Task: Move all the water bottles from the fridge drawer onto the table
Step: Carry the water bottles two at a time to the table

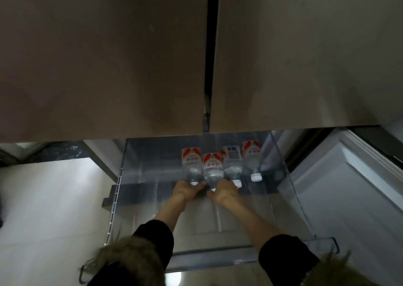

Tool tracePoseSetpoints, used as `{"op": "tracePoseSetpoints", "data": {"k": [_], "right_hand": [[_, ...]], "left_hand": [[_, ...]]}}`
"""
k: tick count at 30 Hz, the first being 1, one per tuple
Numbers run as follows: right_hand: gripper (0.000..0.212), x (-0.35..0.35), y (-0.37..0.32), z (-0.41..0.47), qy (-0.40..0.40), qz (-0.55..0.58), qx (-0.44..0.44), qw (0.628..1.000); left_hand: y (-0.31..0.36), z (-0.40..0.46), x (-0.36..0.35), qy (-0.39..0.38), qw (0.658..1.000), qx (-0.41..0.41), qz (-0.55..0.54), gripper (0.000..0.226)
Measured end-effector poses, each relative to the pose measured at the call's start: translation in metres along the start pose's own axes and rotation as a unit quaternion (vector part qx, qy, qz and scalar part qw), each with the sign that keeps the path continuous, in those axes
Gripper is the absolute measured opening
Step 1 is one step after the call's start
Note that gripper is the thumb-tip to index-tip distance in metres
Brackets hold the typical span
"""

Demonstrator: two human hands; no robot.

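- Bottles: four (220, 165) are seen lying in the drawer (283, 165), frame centre; none removed as far as shown; bench unseen.
- Left hand (185, 191) fingers are curled at the leftmost bottle (190, 165) neck; right hand (224, 193) at the second bottle (212, 169); firm grip cannot be told.

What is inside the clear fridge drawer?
Four water bottles lie side by side in the drawer, caps toward the person. Both hands cover two bottle necks.

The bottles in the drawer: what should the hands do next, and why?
Probably lift out the two bottles they are on. Four water bottles lie side by side at the back of the clear drawer, caps toward the person. The left hand is at the leftmost bottle's neck, the right hand at the next one's; none is out yet.
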State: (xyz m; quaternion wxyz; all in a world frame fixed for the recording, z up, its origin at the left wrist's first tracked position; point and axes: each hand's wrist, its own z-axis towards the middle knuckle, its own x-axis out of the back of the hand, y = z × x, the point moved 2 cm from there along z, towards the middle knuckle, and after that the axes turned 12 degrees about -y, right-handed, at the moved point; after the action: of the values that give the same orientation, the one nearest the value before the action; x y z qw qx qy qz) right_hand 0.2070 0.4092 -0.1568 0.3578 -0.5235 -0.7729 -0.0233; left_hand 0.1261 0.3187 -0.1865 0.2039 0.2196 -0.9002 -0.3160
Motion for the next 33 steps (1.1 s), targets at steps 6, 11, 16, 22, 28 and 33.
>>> {"op": "tracePoseSetpoints", "data": {"k": [6, 11, 16, 22, 28, 33], "right_hand": [[0.015, 0.011, 0.011, -0.008, 0.002, 0.052, 0.024, 0.998], [0.017, 0.029, 0.014, -0.039, 0.055, 0.099, 0.068, 0.991], [0.033, 0.052, 0.012, -0.084, 0.189, 0.103, 0.097, 0.972], [0.029, 0.055, -0.01, -0.122, 0.295, 0.061, 0.198, 0.933], [0.027, 0.024, -0.042, -0.175, 0.321, 0.003, 0.258, 0.911], [0.024, -0.006, -0.099, -0.25, 0.37, -0.015, 0.387, 0.844]], "left_hand": [[0.003, -0.011, -0.001, -0.01, 0.988, 0.015, -0.153, 0.026], [0.0, -0.047, 0.017, 0.089, 0.991, -0.046, -0.089, 0.051], [0.01, -0.104, 0.051, 0.196, 0.972, -0.108, 0.069, 0.043], [0.012, -0.167, 0.077, 0.25, 0.946, -0.155, 0.136, 0.039], [-0.008, -0.244, 0.1, 0.3, 0.907, -0.254, 0.153, 0.023], [-0.035, -0.324, 0.141, 0.36, 0.867, -0.326, 0.113, 0.025]]}}
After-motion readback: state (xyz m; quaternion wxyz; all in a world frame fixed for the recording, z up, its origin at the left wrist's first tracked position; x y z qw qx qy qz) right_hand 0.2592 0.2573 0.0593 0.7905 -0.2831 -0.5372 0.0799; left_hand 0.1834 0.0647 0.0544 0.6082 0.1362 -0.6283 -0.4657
